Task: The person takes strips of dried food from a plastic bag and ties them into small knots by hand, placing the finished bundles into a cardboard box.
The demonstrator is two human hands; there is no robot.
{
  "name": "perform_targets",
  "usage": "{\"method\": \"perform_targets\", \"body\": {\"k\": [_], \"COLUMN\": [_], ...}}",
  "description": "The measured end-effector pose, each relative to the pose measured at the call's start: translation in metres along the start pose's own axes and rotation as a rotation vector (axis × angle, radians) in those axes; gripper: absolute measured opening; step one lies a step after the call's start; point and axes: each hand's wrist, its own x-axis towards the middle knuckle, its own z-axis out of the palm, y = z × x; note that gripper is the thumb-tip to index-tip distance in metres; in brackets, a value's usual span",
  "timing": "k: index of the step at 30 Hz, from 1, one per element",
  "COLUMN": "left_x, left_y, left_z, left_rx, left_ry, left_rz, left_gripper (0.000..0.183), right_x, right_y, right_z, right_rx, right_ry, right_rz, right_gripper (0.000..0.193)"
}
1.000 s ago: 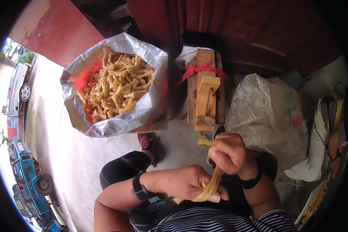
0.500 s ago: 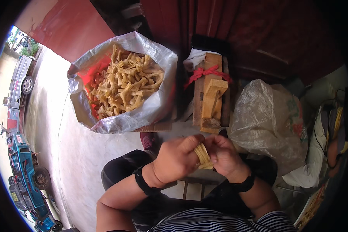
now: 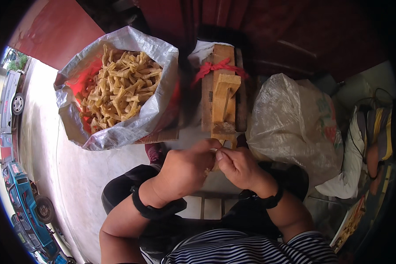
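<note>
Over my lap, my left hand (image 3: 185,169) and my right hand (image 3: 242,167) meet, fingertips pinched together. Between them is a pale yellow strip (image 3: 228,144), mostly covered by my fingers; a bit of it shows beyond the fingertips. Just past my hands stands a wooden block frame (image 3: 223,105) with an upright handle-like piece and a red cloth tie (image 3: 220,67). At the far left, a whitish woven sack (image 3: 165,103) with a red inside holds a heap of tan, knotted strips (image 3: 123,88).
Right of the wooden frame lies a translucent plastic bag (image 3: 290,125). Farther right are a white bundle (image 3: 345,171) and striped cloth (image 3: 380,127). A blue vehicle (image 3: 24,198) and a silver truck (image 3: 9,101) stand on the left. Dark red doors (image 3: 290,39) rise behind.
The yellow bundle that showed between my hands is now largely hidden by my fingers. My fingertips have come together closer to the wooden frame. The whole view has shifted slightly.
</note>
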Motion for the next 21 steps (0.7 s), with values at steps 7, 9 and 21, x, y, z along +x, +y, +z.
{"method": "perform_targets", "body": {"k": [7,9,21], "left_x": [-0.002,-0.003,0.004], "left_y": [0.017,0.022,0.004], "left_z": [-0.041,-0.041,-0.019], "left_rx": [-0.816,-0.880,-0.878], "left_ry": [0.213,0.251,-0.001], "left_rz": [-0.162,-0.255,-0.571], "left_gripper": [0.018,0.020,0.012], "right_x": [-0.017,-0.018,-0.001], "right_y": [0.016,0.015,-0.001], "right_z": [-0.001,0.000,-0.027], "right_rx": [1.208,1.274,0.795], "right_ry": [-0.481,-0.481,-0.140], "right_rz": [0.203,0.211,0.488], "right_gripper": [0.042,0.042,0.024]}}
